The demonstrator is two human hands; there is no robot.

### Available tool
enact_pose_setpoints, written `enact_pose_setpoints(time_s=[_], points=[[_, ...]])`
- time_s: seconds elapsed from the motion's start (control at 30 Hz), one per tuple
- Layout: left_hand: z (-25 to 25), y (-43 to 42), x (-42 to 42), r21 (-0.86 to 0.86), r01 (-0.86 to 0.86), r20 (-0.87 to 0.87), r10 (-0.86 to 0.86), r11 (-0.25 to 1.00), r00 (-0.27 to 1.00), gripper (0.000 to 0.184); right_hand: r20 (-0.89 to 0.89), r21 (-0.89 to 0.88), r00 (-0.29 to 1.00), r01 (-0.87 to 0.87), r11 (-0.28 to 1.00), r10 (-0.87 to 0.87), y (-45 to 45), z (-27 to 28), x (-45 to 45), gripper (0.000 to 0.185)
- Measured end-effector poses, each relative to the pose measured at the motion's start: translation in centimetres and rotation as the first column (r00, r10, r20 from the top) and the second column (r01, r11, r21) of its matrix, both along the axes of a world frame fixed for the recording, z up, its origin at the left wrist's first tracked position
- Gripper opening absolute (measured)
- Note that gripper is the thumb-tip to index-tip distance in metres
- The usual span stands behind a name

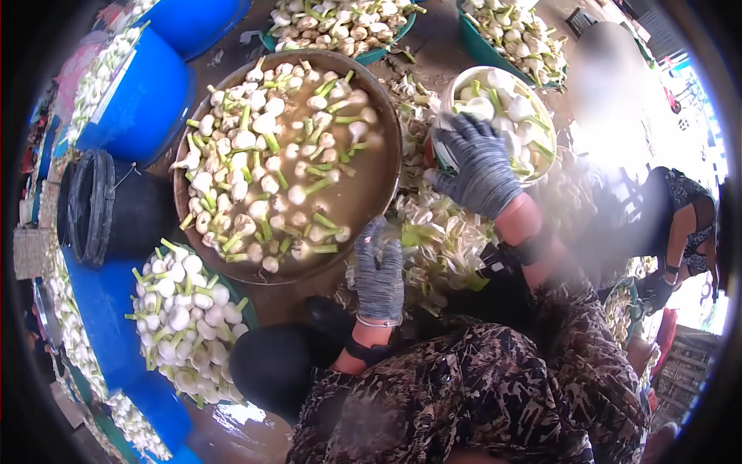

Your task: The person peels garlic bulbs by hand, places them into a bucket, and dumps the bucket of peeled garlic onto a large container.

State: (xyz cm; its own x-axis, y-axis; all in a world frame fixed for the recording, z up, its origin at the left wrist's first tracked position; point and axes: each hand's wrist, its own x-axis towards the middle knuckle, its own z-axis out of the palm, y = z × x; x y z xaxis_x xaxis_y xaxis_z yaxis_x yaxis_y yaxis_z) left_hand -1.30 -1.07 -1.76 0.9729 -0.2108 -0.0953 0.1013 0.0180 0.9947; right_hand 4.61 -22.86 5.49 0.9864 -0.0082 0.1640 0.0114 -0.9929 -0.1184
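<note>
My right hand [483,170], in a grey knit glove, is at the left rim of a white bucket [547,166] filled with peeled garlic bulbs [519,108]. Its fingers and thumb are spread, with the fingers lying over the rim. Near the lower right edge of a wide round basin [393,182] is my left hand [379,271], also gloved. Its fingers are curled together, and anything inside them is too hidden to name. Garlic bulbs with green stems [263,124] float in the basin's brown water. Garlic peelings [444,236] are heaped between the two hands.
A pile of white garlic [185,317] stands at lower left, beside a black bucket [135,205] and blue tubs [147,100]. Green tubs of garlic [340,27] [514,39] stand at the far side. Another person [684,224] is at the right.
</note>
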Motion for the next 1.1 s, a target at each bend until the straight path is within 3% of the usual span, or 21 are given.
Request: enact_pose_setpoints(time_s=[0.03, 0.1, 0.17, 0.23, 0.27, 0.33, 0.37, 0.43, 0.5, 0.57, 0.6, 0.67, 0.73, 0.8, 0.83, 0.9, 0.93, 0.97, 1.03, 1.07, 1.1], points=[[0.2, 0.2, 0.3, -0.032, -0.021, -0.050, 0.019, 0.999, 0.999, 0.038, -0.018, 0.214, 0.993, -0.108, 0.971, 0.114, 1.2, -1.0, 1.3, 0.055], [-0.5, 0.5, 0.7, 0.023, -0.045, -0.016, 0.045, 0.999, 0.999, 0.036, -0.123, 0.265, 0.987, -0.073, 0.961, 0.108, 4.0, -4.9, 4.7, 0.042], [-1.4, 0.8, 0.8, 0.007, -0.039, -0.041, 0.039, 0.999, 0.998, 0.035, -0.154, 0.149, 0.976, -0.129, 0.980, 0.151, 5.2, -9.5, 8.6, 0.040], [-1.3, 1.3, 1.1, 0.057, -0.038, 0.051, 0.035, 0.998, 0.998, 0.033, -0.034, -0.213, 0.996, -0.090, 0.973, 0.084, 6.1, -14.6, 12.1, 0.040], [-1.3, 1.4, 1.1, 0.039, -0.036, -0.033, 0.038, 0.999, 0.999, 0.032, -0.027, -0.209, 0.994, -0.108, 0.972, 0.105, 6.2, -16.5, 13.6, 0.040], [-1.6, 1.5, 1.2, -0.007, -0.051, -0.169, 0.049, 0.999, 0.984, 0.032, -0.364, -0.174, 0.931, -0.043, 0.984, -0.023, 6.1, -18.3, 15.7, 0.041], [-1.9, 1.5, 1.3, -0.003, -0.065, -0.174, 0.064, 0.998, 0.983, 0.032, -0.369, -0.170, 0.930, -0.058, 0.984, -0.009, 6.3, -18.7, 16.1, 0.041], [-2.0, 1.2, 1.3, -0.126, -0.134, -0.245, 0.100, 0.983, 0.964, 0.032, -0.475, -0.017, 0.878, -0.076, 0.997, 0.059, 6.7, -16.8, 15.2, 0.037], [-1.8, 1.0, 1.4, -0.111, -0.152, -0.224, 0.125, 0.982, 0.967, 0.035, -0.490, 0.047, 0.871, 0.022, 0.999, 0.004, 6.6, -14.3, 13.1, 0.026], [-1.5, 0.9, 1.8, -0.080, -0.192, -0.140, 0.180, 0.978, 0.974, 0.044, -0.428, 0.205, 0.854, -0.225, 0.952, 0.294, 5.7, -12.4, 11.3, 0.023], [-2.5, 1.1, 1.9, -0.054, -0.177, -0.156, 0.167, 0.983, 0.974, 0.049, -0.436, 0.202, 0.855, -0.213, 0.956, 0.282, 5.4, -11.9, 9.9, 0.023], [-4.2, 1.3, 2.0, -0.104, -0.152, -0.216, 0.127, 0.983, 0.968, 0.049, -0.363, 0.553, 0.852, -0.130, 0.823, 0.378, 5.3, -10.9, 5.3, 0.022], [-1.5, 0.3, 2.8, -0.576, -0.272, -0.480, -0.050, 0.771, 0.876, 0.047, -0.230, 0.823, 0.872, -0.063, 0.564, 0.433, 5.3, -9.8, 1.4, 0.022], [-2.3, 0.0, 2.9, -0.435, 0.031, -0.180, -0.120, 0.900, 0.976, 0.042, -0.081, 0.706, 0.910, -0.235, 0.668, 0.406, 4.7, -9.6, -0.8, 0.028], [-1.6, -0.2, 2.4, -0.733, -0.130, -0.393, -0.259, 0.668, 0.883, 0.040, -0.075, 0.704, 0.917, -0.230, 0.672, 0.392, 4.5, -9.1, -1.4, 0.028], [-0.3, -0.9, 1.8, -0.674, -0.108, -0.376, -0.213, 0.731, 0.902, 0.039, -0.300, 0.857, 0.952, 0.245, 0.454, 0.054, 4.7, -7.5, -2.6, 0.026], [0.1, -1.1, 1.5, -0.609, -0.104, -0.361, -0.158, 0.786, 0.919, 0.038, -0.199, 0.834, 0.975, 0.222, 0.505, -0.100, 4.9, -6.0, -3.8, 0.019], [0.2, -1.4, 1.4, -0.612, -0.086, -0.352, -0.173, 0.786, 0.920, 0.038, -0.189, 0.835, 0.975, 0.222, 0.504, -0.116, 4.8, -4.3, -4.9, 0.019], [1.0, -1.7, 1.4, -0.401, -0.052, -0.298, -0.076, 0.914, 0.951, 0.043, -0.007, 0.705, 0.998, 0.049, 0.708, -0.062, 4.6, -1.6, -6.7, 0.018], [1.3, -1.3, 1.5, -0.248, 0.054, -0.269, -0.122, 0.967, 0.956, 0.043, 0.139, 0.609, 0.990, -0.079, 0.789, -0.007, 4.6, -1.6, -7.3, 0.014], [1.7, -1.4, 1.4, -0.248, 0.067, -0.267, -0.135, 0.967, 0.954, 0.043, 0.141, 0.609, 0.990, -0.070, 0.790, -0.021, 4.7, -1.6, -7.9, 0.014]])
